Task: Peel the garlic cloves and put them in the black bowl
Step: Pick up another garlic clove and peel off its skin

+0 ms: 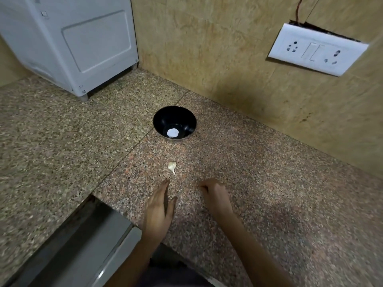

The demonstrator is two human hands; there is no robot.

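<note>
bare counter (238,162) (speckled), appliance (72,44) far-left

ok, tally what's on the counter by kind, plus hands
garlic clove: 1
black bowl: 1
white appliance: 1
hands: 2, left hand and right hand
total: 5

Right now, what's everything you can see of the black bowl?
The black bowl is round and glossy black inside, with a greyish outer edge showing at its near side. It stands upright on the speckled counter, near the wall, beyond the garlic clove. A round white patch lies at its bottom, glare or sticker, unclear. No garlic inside; only the counter touches it.
</note>
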